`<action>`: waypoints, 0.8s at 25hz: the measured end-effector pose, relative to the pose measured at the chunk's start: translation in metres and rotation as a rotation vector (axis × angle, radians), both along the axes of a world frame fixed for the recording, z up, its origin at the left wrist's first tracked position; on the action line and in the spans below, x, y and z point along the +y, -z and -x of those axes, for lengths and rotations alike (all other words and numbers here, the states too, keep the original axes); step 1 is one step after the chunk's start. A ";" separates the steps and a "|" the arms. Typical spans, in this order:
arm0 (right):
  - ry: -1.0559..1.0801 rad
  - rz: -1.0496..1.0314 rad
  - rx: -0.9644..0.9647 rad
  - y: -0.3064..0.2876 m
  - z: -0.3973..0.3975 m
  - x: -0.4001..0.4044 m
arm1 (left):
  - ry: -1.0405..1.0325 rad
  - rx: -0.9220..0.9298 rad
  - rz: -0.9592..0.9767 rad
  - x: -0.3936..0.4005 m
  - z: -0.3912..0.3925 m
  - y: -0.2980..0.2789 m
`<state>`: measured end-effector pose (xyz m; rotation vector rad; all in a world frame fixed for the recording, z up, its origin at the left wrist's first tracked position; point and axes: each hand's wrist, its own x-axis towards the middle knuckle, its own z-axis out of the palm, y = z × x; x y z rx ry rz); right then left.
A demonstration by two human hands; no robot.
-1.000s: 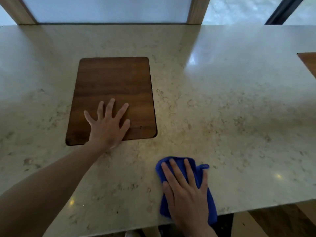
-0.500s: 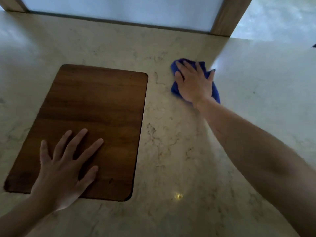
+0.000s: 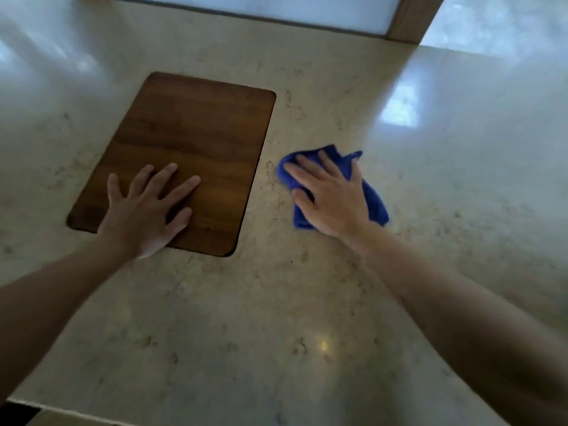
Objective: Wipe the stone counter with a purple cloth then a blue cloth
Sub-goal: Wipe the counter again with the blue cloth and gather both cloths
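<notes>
A blue cloth (image 3: 375,204) lies bunched on the beige stone counter (image 3: 276,318), just right of a wooden inset panel. My right hand (image 3: 330,196) presses flat on the cloth with its fingers spread and pointing up and to the left. My left hand (image 3: 147,207) rests flat on the lower part of the wooden panel (image 3: 196,130), fingers spread. No purple cloth is in view.
The counter's near edge (image 3: 61,410) runs along the bottom left. A window with a wooden frame post (image 3: 408,20) borders the far side. Bright reflections lie on the stone at the right.
My right hand has slid the blue cloth back toward me from the far side of the counter, down beside the panel's right edge. My left hand stays on the wooden panel.
</notes>
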<state>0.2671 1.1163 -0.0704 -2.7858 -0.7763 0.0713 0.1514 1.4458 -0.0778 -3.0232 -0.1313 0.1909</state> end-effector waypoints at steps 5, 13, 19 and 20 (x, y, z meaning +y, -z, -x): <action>-0.123 0.003 -0.002 0.004 0.202 -0.048 | -0.096 -0.034 -0.050 -0.076 0.058 -0.019; -0.038 0.105 0.055 0.000 0.338 -0.107 | 0.287 -0.058 0.178 -0.232 0.216 -0.041; 0.015 0.139 0.233 -0.020 0.350 -0.150 | 0.268 0.149 0.218 -0.252 0.265 -0.051; 0.030 0.203 0.231 -0.022 0.356 -0.164 | 0.238 0.181 0.188 -0.259 0.264 -0.054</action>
